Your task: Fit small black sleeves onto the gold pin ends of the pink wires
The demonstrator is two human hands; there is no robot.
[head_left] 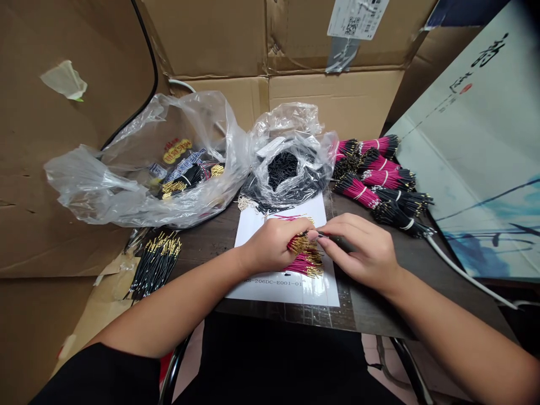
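Head view: gold-tipped pink wires (298, 243) are clasped by the left grip (273, 243) above a printed sheet (274, 296), ends exposed presumably for access by the right grip (363, 247), where a dark tube (322, 234) is pinched.

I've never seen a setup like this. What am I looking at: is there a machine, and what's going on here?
There's no machine here, just one person's two bare hands. The single picture comes from a camera worn on the head, looking forward and down.

The left hand grips a bunch of pink wires with gold-coloured tips. Beside those tips, the right hand seems to pinch a thin dark piece, too small to identify.

Beneath the hands, a printed white sheet lies on the dark table, with more pink wires on it. Beyond are two clear plastic bags, the smaller holding little black pieces. Tied wire bundles lie to the right, loose black wires to the left.
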